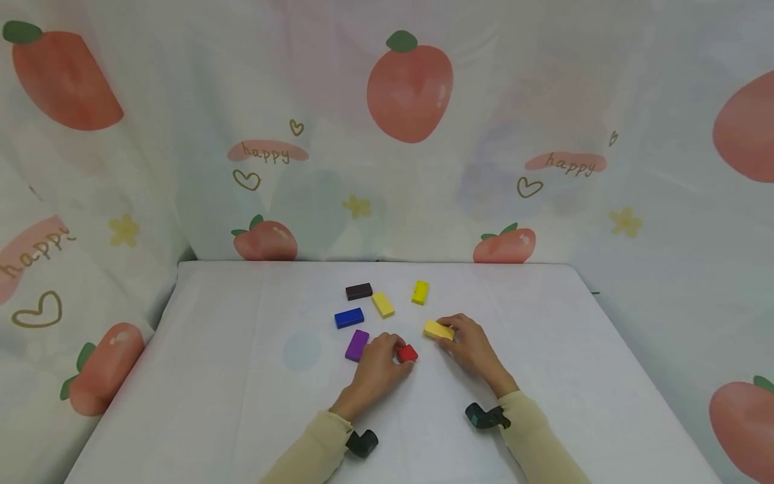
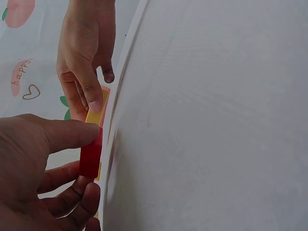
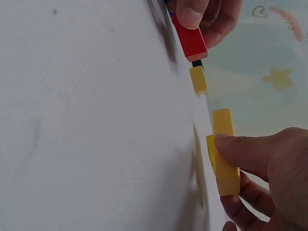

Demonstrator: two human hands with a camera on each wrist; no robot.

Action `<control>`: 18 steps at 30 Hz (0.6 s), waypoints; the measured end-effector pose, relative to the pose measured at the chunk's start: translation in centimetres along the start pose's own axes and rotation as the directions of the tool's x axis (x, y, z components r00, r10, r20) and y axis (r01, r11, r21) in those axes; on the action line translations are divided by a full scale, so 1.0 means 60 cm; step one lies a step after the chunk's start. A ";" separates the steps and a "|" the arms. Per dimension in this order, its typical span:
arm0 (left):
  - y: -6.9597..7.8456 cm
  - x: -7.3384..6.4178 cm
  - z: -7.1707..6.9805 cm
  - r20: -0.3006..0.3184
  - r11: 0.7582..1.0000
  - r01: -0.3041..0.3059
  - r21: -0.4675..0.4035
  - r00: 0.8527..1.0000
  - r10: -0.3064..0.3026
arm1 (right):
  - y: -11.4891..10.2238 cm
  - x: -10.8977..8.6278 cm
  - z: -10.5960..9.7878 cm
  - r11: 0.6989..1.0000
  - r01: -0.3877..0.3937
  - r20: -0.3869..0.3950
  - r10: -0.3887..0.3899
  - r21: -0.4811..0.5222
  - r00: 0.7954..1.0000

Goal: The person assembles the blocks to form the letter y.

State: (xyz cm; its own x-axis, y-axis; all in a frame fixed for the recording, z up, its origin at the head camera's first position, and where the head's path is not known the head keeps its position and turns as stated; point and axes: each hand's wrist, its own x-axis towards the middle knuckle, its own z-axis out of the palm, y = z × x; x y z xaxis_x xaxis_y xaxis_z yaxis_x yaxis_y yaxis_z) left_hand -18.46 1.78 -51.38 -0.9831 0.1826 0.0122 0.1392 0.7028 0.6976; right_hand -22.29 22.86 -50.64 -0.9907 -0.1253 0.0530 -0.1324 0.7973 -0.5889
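Observation:
A red block (image 1: 408, 353) is pinched between the thumb and fingers of my left hand (image 1: 379, 366). In the left wrist view the red block (image 2: 91, 153) stands out from under the thumb. My right hand (image 1: 473, 345) grips a yellow block (image 1: 438, 330) by its right end. The right wrist view shows this yellow block (image 3: 225, 159) with the thumb pressed on its side. Just left of my left hand lies a purple block (image 1: 357, 345), partly covered by the hand. The two held blocks are apart from each other.
Beyond the hands, a blue block (image 1: 349, 318), a black block (image 1: 359, 291), a yellow block (image 1: 383, 304) and a brighter yellow block (image 1: 420, 292) lie on the white table (image 1: 230, 376). Fruit-patterned cloth (image 1: 338, 87) hangs behind the table and along both sides.

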 end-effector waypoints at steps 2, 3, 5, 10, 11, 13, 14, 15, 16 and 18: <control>-0.001 0.000 -0.001 -0.006 1.000 0.002 0.015 1.000 -0.002 | 0.000 0.000 0.000 1.000 0.016 0.002 -0.016 -0.002 1.000; -0.002 0.000 -0.001 -0.008 1.000 0.005 0.021 1.000 -0.005 | -0.001 0.000 -0.001 1.000 0.024 0.003 -0.024 0.000 1.000; -0.004 0.000 -0.001 -0.010 1.000 0.006 0.026 1.000 -0.006 | -0.001 -0.001 -0.002 0.999 0.039 0.007 -0.039 0.004 0.999; -0.006 0.000 -0.002 -0.018 1.000 0.019 0.017 1.000 -0.019 | 0.004 -0.003 -0.002 0.995 0.092 0.025 -0.093 0.039 0.995; -0.006 0.000 -0.002 -0.020 1.000 0.022 0.014 1.000 -0.022 | 0.005 -0.003 -0.002 0.993 0.108 0.028 -0.109 0.045 0.994; -0.006 -0.001 -0.003 -0.024 1.000 0.029 0.006 0.999 -0.029 | 0.007 -0.003 -0.003 0.990 0.134 0.035 -0.136 0.051 0.990; -0.006 -0.001 -0.003 -0.026 1.000 0.031 0.004 0.999 -0.031 | 0.007 -0.003 -0.003 0.988 0.147 0.037 -0.149 0.045 0.988; -0.006 -0.001 -0.003 -0.026 0.999 0.033 0.004 0.999 -0.033 | 0.006 -0.004 -0.004 0.987 0.156 0.038 -0.158 0.046 0.987; -0.007 -0.002 -0.003 -0.023 0.999 0.037 0.002 0.999 -0.037 | 0.006 -0.004 -0.004 0.985 0.165 0.039 -0.167 0.048 0.985; -0.009 -0.004 -0.004 -0.021 0.999 0.044 0.007 0.999 -0.044 | 0.005 -0.005 -0.002 0.983 0.177 0.045 -0.179 0.056 0.983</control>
State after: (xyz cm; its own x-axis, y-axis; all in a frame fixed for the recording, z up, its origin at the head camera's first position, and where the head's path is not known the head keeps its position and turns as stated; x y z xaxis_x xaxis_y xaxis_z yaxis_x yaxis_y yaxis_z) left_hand -18.32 1.22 -51.60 -0.9906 0.1367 -0.0035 0.0961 0.7147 0.6928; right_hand -22.05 23.23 -50.75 -0.9485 -0.2925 0.1214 -0.3032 0.7281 -0.6147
